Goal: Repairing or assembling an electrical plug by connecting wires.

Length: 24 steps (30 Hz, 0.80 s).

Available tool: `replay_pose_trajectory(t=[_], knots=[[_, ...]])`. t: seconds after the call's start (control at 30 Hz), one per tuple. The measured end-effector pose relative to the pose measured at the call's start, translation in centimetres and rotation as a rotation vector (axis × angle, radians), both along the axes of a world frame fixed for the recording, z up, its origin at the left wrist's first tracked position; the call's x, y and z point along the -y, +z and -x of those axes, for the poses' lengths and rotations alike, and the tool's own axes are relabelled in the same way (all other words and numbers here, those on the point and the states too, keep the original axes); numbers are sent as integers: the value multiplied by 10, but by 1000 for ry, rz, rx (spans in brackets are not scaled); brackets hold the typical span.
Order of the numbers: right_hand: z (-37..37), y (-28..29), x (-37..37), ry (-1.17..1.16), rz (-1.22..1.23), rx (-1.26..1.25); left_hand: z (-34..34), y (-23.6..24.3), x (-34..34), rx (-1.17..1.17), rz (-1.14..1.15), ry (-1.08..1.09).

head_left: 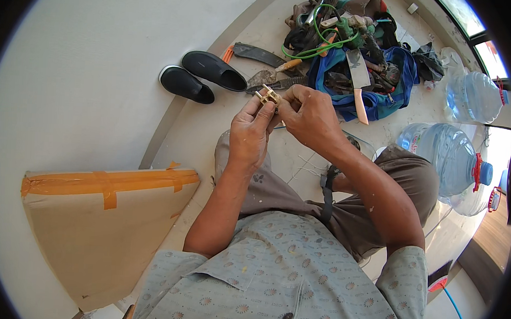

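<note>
Just in front of the black shoes (pixel 202 76), toward the person, the two hands meet over the pale floor, and between them sits a small brass-coloured fitting (pixel 268 95) with short prongs. To the left of the fitting, the left hand (pixel 250 137) comes up from below, its thumb and fingertips closed on the fitting's lower end. To the right, the right hand (pixel 311 117) reaches in, fingers curled and pinched together at the fitting's right side; whether they press the metal itself or a thin wire there is too small to tell. Both hands touch it, with the left bearing it from beneath. The fitting's long axis seems to run from lower right to upper left, its prongs pointing up and away from the person toward the shoes. Beyond the fitting and to its right lies a blue tool bag (pixel 380 99) heaped with tools, and farther right stand clear water jugs (pixel 440 155).
</note>
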State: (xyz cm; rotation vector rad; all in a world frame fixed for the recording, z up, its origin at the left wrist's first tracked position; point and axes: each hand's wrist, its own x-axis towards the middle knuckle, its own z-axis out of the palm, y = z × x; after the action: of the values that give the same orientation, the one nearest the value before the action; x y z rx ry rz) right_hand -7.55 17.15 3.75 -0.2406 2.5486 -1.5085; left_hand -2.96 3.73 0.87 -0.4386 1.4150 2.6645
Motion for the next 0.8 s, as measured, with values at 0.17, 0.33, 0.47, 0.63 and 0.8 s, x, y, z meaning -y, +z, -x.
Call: replay_pose_trajectory(t=[0.17, 0.33, 0.47, 0.63, 0.8], knots=[[-2, -1, 0, -53, 64, -88, -1, 6, -4, -8, -16, 6], [-1, -2, 1, -46, 42, -62, -2, 5, -3, 2, -21, 4], [-2, -3, 3, -71, 49, -54, -4, 5, -5, -24, -21, 11], [-2, 1, 4, -61, 20, -10, -4, 3, -10, -44, 7, 88], [0, 5, 1, -21, 38, 47, -2, -1, -8, -40, -23, 100]])
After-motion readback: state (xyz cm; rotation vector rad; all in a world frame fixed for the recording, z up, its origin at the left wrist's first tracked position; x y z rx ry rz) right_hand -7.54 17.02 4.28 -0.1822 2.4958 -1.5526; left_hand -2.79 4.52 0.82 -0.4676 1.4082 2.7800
